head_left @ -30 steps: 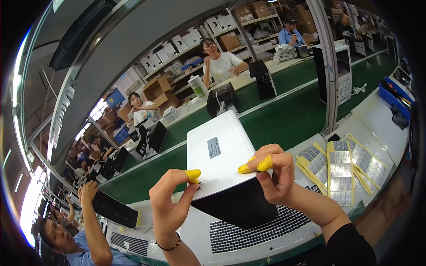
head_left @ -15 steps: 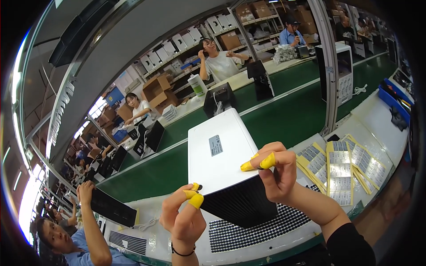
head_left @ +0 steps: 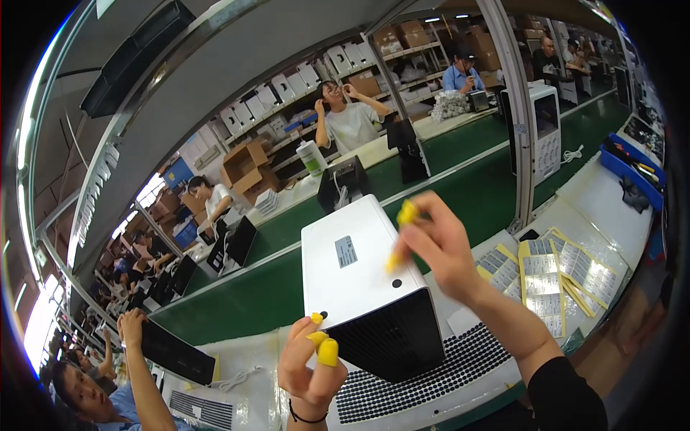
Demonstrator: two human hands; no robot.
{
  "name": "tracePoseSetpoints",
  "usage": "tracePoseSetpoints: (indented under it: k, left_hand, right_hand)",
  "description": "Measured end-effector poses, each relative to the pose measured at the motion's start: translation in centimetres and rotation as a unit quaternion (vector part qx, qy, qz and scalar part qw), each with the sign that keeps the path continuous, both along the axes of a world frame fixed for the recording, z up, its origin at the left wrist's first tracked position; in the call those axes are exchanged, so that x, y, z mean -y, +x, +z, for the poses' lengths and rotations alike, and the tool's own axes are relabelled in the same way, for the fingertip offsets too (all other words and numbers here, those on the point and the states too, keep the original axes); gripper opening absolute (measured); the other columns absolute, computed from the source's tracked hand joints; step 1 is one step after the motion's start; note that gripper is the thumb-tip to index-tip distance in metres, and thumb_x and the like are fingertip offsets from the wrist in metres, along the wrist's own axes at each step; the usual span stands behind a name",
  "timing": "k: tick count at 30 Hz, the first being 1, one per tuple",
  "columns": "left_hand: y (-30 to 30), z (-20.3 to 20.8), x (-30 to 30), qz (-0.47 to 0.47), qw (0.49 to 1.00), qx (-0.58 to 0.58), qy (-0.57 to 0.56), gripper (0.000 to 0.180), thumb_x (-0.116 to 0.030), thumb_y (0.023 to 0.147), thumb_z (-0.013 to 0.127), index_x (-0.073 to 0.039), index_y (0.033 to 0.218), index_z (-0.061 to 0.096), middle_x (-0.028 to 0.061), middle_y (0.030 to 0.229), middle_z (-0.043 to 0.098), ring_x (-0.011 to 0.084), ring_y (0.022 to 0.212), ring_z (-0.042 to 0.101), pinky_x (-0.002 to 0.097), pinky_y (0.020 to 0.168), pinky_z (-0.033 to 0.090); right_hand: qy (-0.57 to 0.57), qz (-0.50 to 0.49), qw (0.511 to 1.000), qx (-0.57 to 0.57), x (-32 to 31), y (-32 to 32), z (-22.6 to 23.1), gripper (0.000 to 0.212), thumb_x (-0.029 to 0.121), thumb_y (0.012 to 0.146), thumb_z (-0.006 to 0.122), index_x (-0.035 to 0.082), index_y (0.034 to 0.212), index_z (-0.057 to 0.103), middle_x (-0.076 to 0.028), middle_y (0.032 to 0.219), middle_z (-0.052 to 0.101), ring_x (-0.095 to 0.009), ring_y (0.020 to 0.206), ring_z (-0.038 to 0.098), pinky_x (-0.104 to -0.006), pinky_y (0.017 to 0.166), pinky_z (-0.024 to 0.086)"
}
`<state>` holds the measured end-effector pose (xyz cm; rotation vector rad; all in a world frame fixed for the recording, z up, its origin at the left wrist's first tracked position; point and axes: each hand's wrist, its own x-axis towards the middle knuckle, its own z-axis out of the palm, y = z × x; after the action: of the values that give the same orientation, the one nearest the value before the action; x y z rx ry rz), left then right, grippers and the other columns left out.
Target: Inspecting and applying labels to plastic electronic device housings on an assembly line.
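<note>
In front of me a box-shaped case tilts with its white face up; its near side is a black grille. A grey label sits on the white face. Two round black pads lie at its near corners: the right pad in plain view, the left pad beside my fingertip. My left hand, in yellow finger cots, touches that left corner with one finger, thumb apart. Above the case's right side hovers my right hand, smeared by motion, its yellow-tipped fingers apart with nothing visible in them.
A sheet of black round pads lies under and beside the case. Label sheets rest at the right, with a blue tray beyond. A green conveyor runs behind. At lower left a co-worker's hand touches a black case.
My right hand has lifted off the case's right corner, uncovering the black pad there. My left hand has moved slightly down and right, and its thumb has come away from the corner.
</note>
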<state>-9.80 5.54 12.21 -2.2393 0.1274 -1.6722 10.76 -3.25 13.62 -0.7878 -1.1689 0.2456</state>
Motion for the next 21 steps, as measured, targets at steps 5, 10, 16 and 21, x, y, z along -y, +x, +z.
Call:
tracePoseSetpoints:
  k: [5,10,16,21]
  left_hand:
    - [-0.2,0.0,-0.6,-0.021,0.999,-0.018,0.038,0.017,0.012,0.080,0.056,0.004,0.094,0.052,0.0163,0.096,0.051,0.0304,0.085,0.062,0.0412,0.075,0.058]
    - [0.1,-0.8,-0.2,-0.104,0.955,0.069,-0.268,0.030,0.004,0.088,0.052,0.002,0.115,0.040,0.0132,0.102,0.047,0.0212,0.092,0.056,0.0284,0.080,0.052]
    - [0.6,-0.7,-0.4,-0.166,0.914,0.102,-0.356,0.031,-0.001,0.092,0.050,-0.003,0.119,0.036,0.0108,0.108,0.045,0.0152,0.091,0.056,0.0251,0.081,0.051]
    - [0.8,-0.3,-0.4,-0.177,0.885,0.130,-0.410,0.030,0.007,0.087,0.052,0.000,0.111,0.034,0.0129,0.109,0.041,0.0195,0.083,0.060,0.0311,0.077,0.056]
  right_hand:
    - [-0.131,-0.198,0.927,0.289,-5.5,6.0,2.5,0.017,0.018,0.085,0.062,0.003,0.091,0.058,-0.011,0.094,0.060,-0.023,0.090,0.056,-0.0330,0.078,0.045]
    - [-0.199,-0.226,0.886,0.354,-7.5,8.0,3.6,0.021,0.022,0.082,0.063,0.004,0.093,0.059,-0.011,0.095,0.061,-0.025,0.099,0.055,-0.0351,0.086,0.043]
    - [-0.219,-0.205,0.866,0.399,-8.5,8.9,4.9,0.019,0.019,0.078,0.063,0.003,0.088,0.062,-0.012,0.092,0.066,-0.028,0.090,0.062,-0.0371,0.078,0.048]
    - [-0.257,-0.181,0.864,0.393,-8.4,8.2,5.6,0.019,0.021,0.081,0.065,0.004,0.087,0.064,-0.010,0.088,0.067,-0.024,0.089,0.063,-0.0340,0.080,0.046]
